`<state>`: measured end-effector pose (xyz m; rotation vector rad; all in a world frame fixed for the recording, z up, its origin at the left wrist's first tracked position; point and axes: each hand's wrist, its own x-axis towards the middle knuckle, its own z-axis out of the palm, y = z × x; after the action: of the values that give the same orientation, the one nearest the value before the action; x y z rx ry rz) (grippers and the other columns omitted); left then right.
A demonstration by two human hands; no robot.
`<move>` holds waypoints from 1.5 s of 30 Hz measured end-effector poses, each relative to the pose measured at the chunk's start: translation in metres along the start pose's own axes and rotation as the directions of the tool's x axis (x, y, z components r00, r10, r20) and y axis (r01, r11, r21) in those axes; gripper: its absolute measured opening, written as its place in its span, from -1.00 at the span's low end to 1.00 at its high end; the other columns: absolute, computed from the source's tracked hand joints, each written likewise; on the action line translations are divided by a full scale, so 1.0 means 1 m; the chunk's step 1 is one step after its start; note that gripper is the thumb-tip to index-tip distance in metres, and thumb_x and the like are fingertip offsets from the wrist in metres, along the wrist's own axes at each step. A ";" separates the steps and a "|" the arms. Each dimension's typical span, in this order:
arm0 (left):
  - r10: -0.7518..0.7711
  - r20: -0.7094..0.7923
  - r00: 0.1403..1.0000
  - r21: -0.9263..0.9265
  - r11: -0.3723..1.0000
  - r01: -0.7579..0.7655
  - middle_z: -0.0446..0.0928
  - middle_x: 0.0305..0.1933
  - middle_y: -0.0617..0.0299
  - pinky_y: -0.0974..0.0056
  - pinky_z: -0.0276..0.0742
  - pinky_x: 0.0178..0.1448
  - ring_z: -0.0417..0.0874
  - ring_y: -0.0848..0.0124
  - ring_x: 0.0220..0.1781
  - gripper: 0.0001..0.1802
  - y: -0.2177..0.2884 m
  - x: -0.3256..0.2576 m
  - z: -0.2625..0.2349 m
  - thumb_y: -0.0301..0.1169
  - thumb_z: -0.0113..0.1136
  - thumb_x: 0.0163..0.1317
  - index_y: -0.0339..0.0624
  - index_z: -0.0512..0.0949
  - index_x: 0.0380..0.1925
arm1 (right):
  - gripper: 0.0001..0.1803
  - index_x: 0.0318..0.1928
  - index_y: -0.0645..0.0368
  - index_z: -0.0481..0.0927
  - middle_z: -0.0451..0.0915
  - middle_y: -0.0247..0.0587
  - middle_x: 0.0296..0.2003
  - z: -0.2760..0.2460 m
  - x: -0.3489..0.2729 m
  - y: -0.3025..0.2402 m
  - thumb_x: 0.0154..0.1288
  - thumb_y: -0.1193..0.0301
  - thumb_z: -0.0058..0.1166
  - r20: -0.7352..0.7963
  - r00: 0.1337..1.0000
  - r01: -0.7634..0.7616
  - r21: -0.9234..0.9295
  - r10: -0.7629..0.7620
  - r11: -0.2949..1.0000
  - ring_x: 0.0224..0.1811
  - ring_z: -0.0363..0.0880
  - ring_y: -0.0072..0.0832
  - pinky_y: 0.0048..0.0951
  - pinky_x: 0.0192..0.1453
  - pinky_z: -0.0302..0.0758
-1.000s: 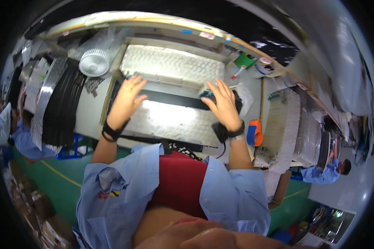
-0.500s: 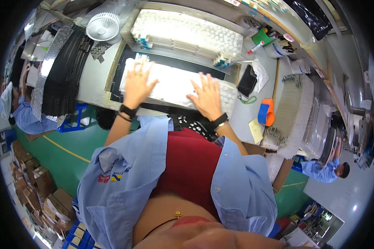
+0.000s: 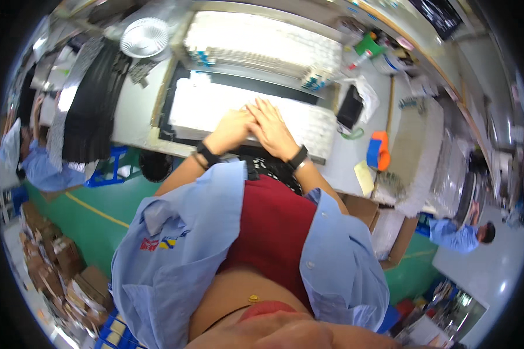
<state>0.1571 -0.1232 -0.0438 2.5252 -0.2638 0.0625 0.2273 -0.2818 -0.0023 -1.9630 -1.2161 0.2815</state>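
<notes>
My left hand (image 3: 232,130) and my right hand (image 3: 272,131) meet at the front middle of a long, brightly lit white panel (image 3: 310,132). The right hand's fingers are stretched out, pointing away from me. My left hand reaches in from the side, its fingers extended and partly hidden where they overlap the right hand. I see nothing held in either hand. Glare washes out much of the panel; its right end looks faintly textured. It lies over a black surface (image 3: 273,88) inside a pale frame.
Behind stands a metal-edged tray (image 3: 183,36) with stacked white sheets. A white fan (image 3: 144,38) and black strips (image 3: 93,104) are at left. A black phone-like object (image 3: 350,107), an orange-and-blue tape dispenser (image 3: 378,151) and a stacked bundle (image 3: 416,151) lie right. Co-workers sit at both sides.
Both hands have moved inward from apart on the panel and now meet at its middle front edge. The view has shifted slightly.
</notes>
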 end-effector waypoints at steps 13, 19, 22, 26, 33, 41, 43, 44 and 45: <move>-0.695 -0.413 0.589 -0.335 0.717 0.611 0.25 0.25 -0.13 -0.02 0.17 0.27 0.29 -0.04 0.26 -0.47 -0.097 -0.095 -0.064 -0.15 -0.17 0.33 -0.16 0.26 0.23 | -0.43 0.21 0.25 0.28 0.23 0.12 0.23 -0.059 -0.113 0.070 0.31 0.14 -0.13 -0.555 0.661 -0.617 -0.020 0.504 0.787 0.25 0.22 -0.02 -0.01 0.26 0.17; -0.647 -0.397 0.651 -0.253 0.759 0.600 0.54 -0.11 -0.11 0.17 0.39 0.06 0.53 0.06 -0.04 -0.60 -0.063 -0.079 -0.098 -0.24 -0.05 0.30 -0.31 0.47 -0.01 | -0.47 0.17 0.43 0.27 0.38 0.25 0.08 -0.080 -0.106 0.016 0.35 0.26 -0.18 -0.419 0.782 -0.599 -0.304 0.461 0.741 0.10 0.38 0.02 -0.23 0.18 0.30; -0.601 -0.493 0.629 -0.131 0.766 0.630 0.57 -0.21 -0.05 0.22 0.42 -0.02 0.58 0.14 -0.12 -0.67 -0.049 -0.072 -0.102 -0.29 0.02 0.27 -0.30 0.50 -0.10 | -0.51 0.17 0.40 0.30 0.51 0.14 -0.07 -0.091 -0.107 0.010 0.31 0.35 -0.09 -0.410 0.769 -0.601 -0.200 0.490 0.774 -0.09 0.51 -0.16 -0.34 0.00 0.42; -0.675 -0.286 0.680 -0.692 0.636 0.340 0.58 -0.30 0.20 0.45 0.42 -0.17 0.55 0.53 -0.31 -0.82 -0.064 -0.076 -0.106 -0.43 0.09 0.24 -0.33 0.48 -0.23 | -0.56 0.15 0.32 0.37 0.62 -0.18 -0.31 -0.101 -0.109 0.022 0.25 0.50 0.02 -0.225 0.660 -0.490 0.594 0.717 0.637 -0.39 0.53 -0.62 -0.61 -0.32 0.45; -0.703 -0.283 0.653 -0.804 0.544 0.238 0.58 -0.34 0.31 0.59 0.26 -0.38 0.36 0.73 -0.46 -0.85 -0.073 -0.085 -0.138 -0.42 0.08 0.26 -0.27 0.49 -0.24 | -0.67 0.01 0.32 0.48 0.63 -0.23 -0.28 -0.125 -0.088 0.021 0.22 0.53 0.08 -0.253 0.677 -0.402 0.660 0.691 0.635 -0.36 0.54 -0.69 -0.67 -0.34 0.45; -0.720 -0.304 0.624 -0.862 0.487 0.141 0.53 -0.33 0.36 0.58 0.24 -0.32 0.35 0.69 -0.42 -0.84 -0.074 -0.092 -0.162 -0.44 0.10 0.23 -0.28 0.53 -0.23 | -0.66 0.02 0.32 0.48 0.62 -0.27 -0.32 -0.149 -0.058 0.019 0.23 0.53 0.07 -0.313 0.751 -0.326 0.589 0.581 0.739 -0.38 0.51 -0.69 -0.67 -0.32 0.44; -0.736 -0.313 0.601 -0.872 0.474 0.127 0.52 -0.41 0.36 0.55 0.28 -0.33 0.39 0.66 -0.45 -0.89 -0.061 -0.088 -0.165 -0.47 0.13 0.19 -0.27 0.54 -0.31 | -0.66 0.04 0.30 0.48 0.62 -0.28 -0.31 -0.154 -0.056 0.024 0.24 0.53 0.06 -0.313 0.770 -0.306 0.584 0.556 0.752 -0.36 0.51 -0.69 -0.69 -0.30 0.43; -0.746 -0.309 0.590 -0.880 0.460 0.120 0.51 -0.48 0.35 0.53 0.30 -0.35 0.41 0.63 -0.48 -0.93 -0.054 -0.085 -0.169 -0.50 0.16 0.14 -0.26 0.55 -0.39 | -0.66 0.04 0.30 0.48 0.62 -0.29 -0.30 -0.157 -0.056 0.026 0.25 0.52 0.05 -0.322 0.778 -0.286 0.583 0.540 0.760 -0.35 0.51 -0.70 -0.70 -0.29 0.43; -0.737 -0.303 0.604 -0.895 0.438 0.086 0.50 -0.50 0.36 0.51 0.31 -0.35 0.43 0.61 -0.49 -0.94 -0.051 -0.086 -0.170 -0.50 0.16 0.13 -0.26 0.56 -0.41 | -0.66 0.05 0.30 0.47 0.62 -0.29 -0.28 -0.161 -0.052 0.027 0.25 0.53 0.04 -0.325 0.777 -0.320 0.534 0.539 0.782 -0.34 0.51 -0.70 -0.70 -0.29 0.42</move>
<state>0.0860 0.0293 0.0583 1.3641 0.6046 0.5142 0.3068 -0.4129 0.0737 -1.7304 -0.3131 0.2795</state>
